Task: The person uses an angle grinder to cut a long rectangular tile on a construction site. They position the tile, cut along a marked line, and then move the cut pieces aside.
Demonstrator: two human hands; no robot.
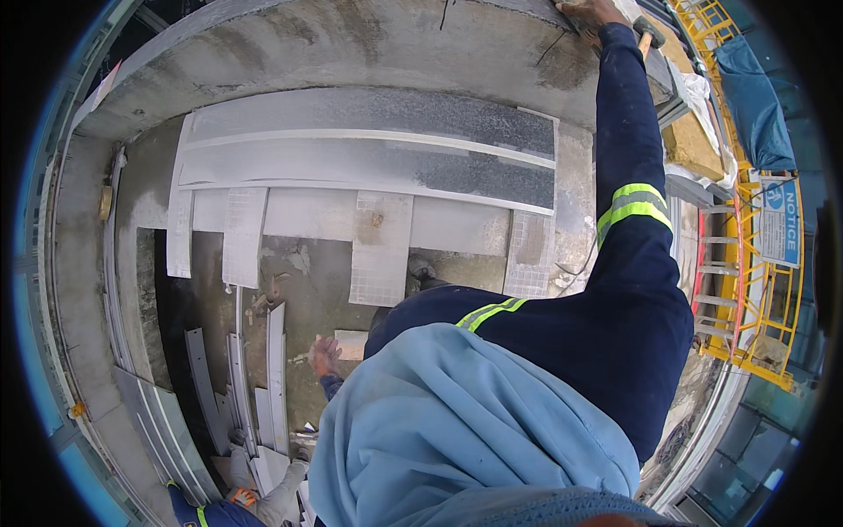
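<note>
My right hand [593, 10] reaches far forward to the top of the concrete wall [386, 53], its fingers laid out along the edge; the frame cuts part of it off. Just right of that wrist lies a hammer [648, 37] with a dark head and a wooden handle. My left hand [325, 354] hangs low beside my body, fingers loosely apart and holding nothing. Near it is a small pale board [351, 344]. Between me and the wall lie long grey panels [351, 158] with white strips, resting across pale flat pieces [380, 250].
At the lower left, metal profiles [277, 378] lean by a dark gap [180, 316]. Another person [211, 509] with an orange-marked glove works there. To the right stand a yellow metal frame [746, 290], a ladder [718, 272], a blue tarp [755, 101] and yellow insulation [689, 145].
</note>
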